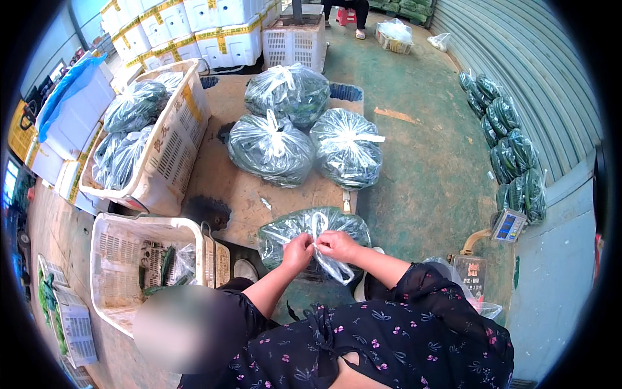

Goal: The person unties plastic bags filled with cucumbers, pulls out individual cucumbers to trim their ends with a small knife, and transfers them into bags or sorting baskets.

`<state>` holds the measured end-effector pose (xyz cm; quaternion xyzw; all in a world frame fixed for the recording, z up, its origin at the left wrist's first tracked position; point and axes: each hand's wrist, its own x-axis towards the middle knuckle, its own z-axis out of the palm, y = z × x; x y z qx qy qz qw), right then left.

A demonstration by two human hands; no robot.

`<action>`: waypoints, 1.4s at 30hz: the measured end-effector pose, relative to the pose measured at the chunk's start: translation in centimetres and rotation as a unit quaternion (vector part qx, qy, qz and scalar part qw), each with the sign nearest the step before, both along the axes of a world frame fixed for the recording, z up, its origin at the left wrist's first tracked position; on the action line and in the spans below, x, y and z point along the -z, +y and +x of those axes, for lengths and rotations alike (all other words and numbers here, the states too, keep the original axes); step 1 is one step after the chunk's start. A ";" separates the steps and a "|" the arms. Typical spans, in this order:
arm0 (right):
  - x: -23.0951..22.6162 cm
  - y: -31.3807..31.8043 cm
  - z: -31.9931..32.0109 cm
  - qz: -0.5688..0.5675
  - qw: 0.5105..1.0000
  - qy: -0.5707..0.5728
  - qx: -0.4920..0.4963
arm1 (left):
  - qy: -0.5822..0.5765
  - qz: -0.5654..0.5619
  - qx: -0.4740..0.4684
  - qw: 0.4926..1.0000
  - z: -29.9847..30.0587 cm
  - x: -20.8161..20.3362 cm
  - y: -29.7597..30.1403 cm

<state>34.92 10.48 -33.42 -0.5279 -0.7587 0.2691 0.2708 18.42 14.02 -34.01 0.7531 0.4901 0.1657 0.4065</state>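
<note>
In front of me sits a clear plastic bag (pixel 295 227) filled with long dark green vegetables that look like cucumbers. Its gathered white top stands up between my hands, with a loose end of plastic hanging toward me. My left hand (pixel 298 251) is closed, pinching the gathered plastic from the left. From the right, my right hand (pixel 338 246) pinches the same bunch, and the fingertips of both hands nearly meet. Beyond them, three tied bags of the same kind (pixel 272 150) rest on a worn wooden board (pixel 223 107).
To the left, a white crate (pixel 172 152) holds more filled bags; a nearer crate (pixel 103 272) has a few loose cucumbers. A scale with a display (pixel 508 225) stands right. Filled bags (pixel 512 152) line the shutter wall. Foam boxes (pixel 227 45) are stacked behind. A person (pixel 350 5) sits far back.
</note>
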 end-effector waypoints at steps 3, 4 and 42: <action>0.3 -0.1 0.0 -0.064 0.997 0.042 0.009 | -0.020 0.000 -0.008 1.000 0.1 0.1 -0.2; 0.2 -0.1 0.0 -0.062 0.997 0.042 0.010 | -0.020 0.003 -0.007 1.000 0.0 0.2 -0.2; -10.7 -0.9 5.2 -0.099 0.993 0.048 0.037 | -0.354 -0.259 -0.197 0.877 -1.0 -3.0 2.4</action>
